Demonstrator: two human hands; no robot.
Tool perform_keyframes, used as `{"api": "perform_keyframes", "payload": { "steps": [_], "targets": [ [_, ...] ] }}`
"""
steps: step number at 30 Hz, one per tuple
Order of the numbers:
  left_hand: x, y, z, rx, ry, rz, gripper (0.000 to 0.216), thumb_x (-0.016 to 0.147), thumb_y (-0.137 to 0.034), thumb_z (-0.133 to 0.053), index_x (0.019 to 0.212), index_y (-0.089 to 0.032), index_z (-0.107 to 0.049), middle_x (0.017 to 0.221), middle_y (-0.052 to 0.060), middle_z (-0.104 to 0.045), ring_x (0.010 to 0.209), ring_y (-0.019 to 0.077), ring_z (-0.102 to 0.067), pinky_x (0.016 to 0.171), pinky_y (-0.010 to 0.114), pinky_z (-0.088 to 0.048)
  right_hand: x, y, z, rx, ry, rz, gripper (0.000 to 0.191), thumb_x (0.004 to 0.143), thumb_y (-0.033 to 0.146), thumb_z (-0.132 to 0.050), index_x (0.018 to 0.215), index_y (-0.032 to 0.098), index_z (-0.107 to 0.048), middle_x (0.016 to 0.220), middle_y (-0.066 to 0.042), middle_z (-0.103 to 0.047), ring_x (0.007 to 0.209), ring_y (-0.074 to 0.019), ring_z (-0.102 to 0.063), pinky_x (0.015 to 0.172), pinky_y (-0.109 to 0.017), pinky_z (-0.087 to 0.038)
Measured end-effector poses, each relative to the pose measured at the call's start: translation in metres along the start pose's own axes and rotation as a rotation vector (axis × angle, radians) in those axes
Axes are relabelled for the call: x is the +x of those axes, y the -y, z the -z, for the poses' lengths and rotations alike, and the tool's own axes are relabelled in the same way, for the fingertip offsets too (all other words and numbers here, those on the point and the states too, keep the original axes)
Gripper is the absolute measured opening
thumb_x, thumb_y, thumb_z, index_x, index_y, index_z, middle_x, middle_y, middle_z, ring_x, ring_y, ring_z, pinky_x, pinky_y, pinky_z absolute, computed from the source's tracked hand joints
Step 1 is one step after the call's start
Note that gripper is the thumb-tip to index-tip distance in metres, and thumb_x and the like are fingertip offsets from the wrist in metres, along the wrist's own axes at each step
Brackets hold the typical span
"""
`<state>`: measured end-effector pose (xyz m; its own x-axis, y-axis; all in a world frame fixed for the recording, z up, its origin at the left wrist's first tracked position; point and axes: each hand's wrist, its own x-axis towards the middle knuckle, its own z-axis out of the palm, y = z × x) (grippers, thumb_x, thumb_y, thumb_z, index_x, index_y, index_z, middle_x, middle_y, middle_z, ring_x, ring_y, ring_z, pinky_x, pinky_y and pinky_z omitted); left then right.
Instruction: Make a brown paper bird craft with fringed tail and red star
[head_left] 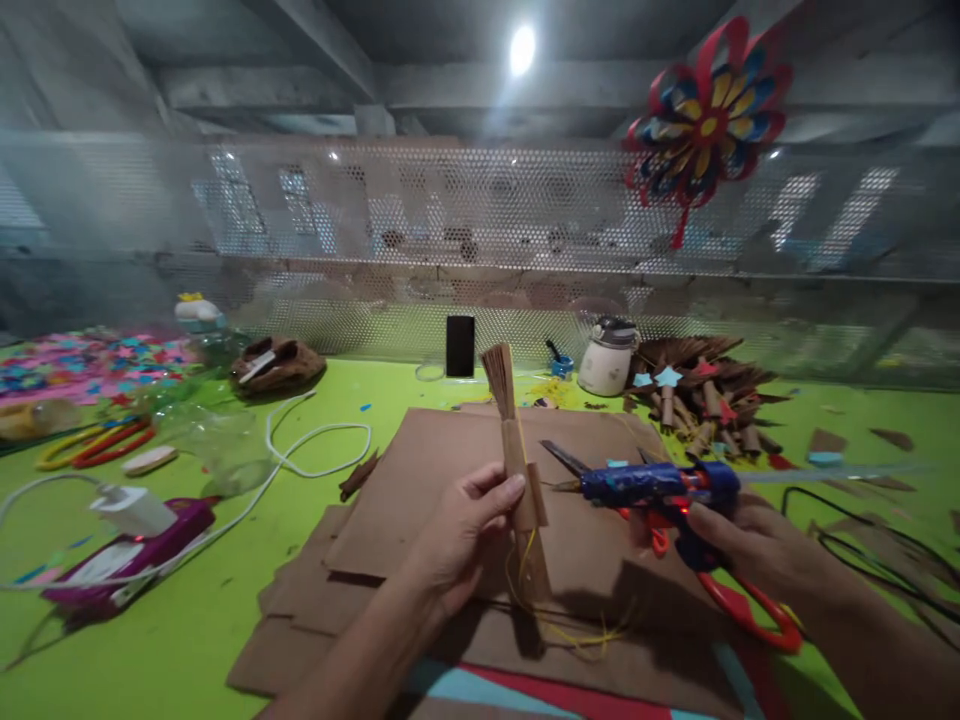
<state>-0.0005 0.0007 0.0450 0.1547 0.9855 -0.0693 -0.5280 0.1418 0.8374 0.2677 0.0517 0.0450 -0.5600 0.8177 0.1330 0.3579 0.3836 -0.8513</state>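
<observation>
My left hand (pixel 457 535) is closed around a small brown paper broom (pixel 514 440) and holds it upright, its fringed top fanned out; yellow thread hangs from its lower end. My right hand (pixel 757 545) grips a blue glue gun (pixel 649 485) whose nozzle points left at the broom, a short gap away. A clear glue stick juts from the gun's back to the right. Beneath both hands lie brown cardboard sheets (pixel 420 460) and red-handled scissors (pixel 742 605).
On the green table: a pile of finished paper brooms with stars (pixel 705 390), a white jar (pixel 607 358), a black phone (pixel 460 345) standing upright, white cable (pixel 315 445), a charger on a purple device (pixel 127 545), coloured scraps far left. A paper pinwheel (pixel 705 120) hangs on the mesh wall.
</observation>
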Motion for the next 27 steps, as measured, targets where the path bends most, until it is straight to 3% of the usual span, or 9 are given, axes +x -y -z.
{"api": "perform_keyframes", "payload": {
  "steps": [5, 9, 27],
  "targets": [
    [-0.001, 0.001, -0.001, 0.010, 0.027, 0.036, 0.022, 0.075, -0.026, -0.066, 0.094, -0.016, -0.067, 0.088, 0.007, -0.069, 0.072, 0.0132, -0.063, 0.070, 0.023, -0.047, -0.003, 0.001, -0.003, -0.126, -0.076, 0.030, 0.046, 0.085, 0.050, -0.045, 0.055, 0.018, -0.061, 0.059, -0.003, -0.058, 0.053, -0.0136, -0.049, 0.052, -0.025, -0.041],
    [-0.001, 0.002, -0.002, 0.001, 0.034, 0.049, 0.018, 0.076, -0.022, -0.065, 0.092, -0.015, -0.066, 0.086, 0.007, -0.069, 0.071, 0.0119, -0.062, 0.069, 0.022, -0.047, -0.002, 0.008, -0.007, -0.172, -0.142, 0.074, 0.045, 0.084, 0.052, -0.044, 0.062, 0.019, -0.066, 0.063, -0.004, -0.060, 0.058, -0.0161, -0.052, 0.055, -0.026, -0.043],
    [-0.003, 0.003, -0.003, -0.034, 0.079, 0.085, 0.028, 0.075, -0.022, -0.065, 0.102, -0.015, -0.064, 0.093, 0.009, -0.069, 0.078, 0.0158, -0.065, 0.075, 0.025, -0.048, 0.001, 0.016, -0.012, -0.170, -0.130, 0.013, 0.044, 0.085, 0.050, -0.042, 0.064, 0.016, -0.060, 0.061, -0.002, -0.058, 0.059, -0.0158, -0.053, 0.055, -0.025, -0.043]
  ]
}}
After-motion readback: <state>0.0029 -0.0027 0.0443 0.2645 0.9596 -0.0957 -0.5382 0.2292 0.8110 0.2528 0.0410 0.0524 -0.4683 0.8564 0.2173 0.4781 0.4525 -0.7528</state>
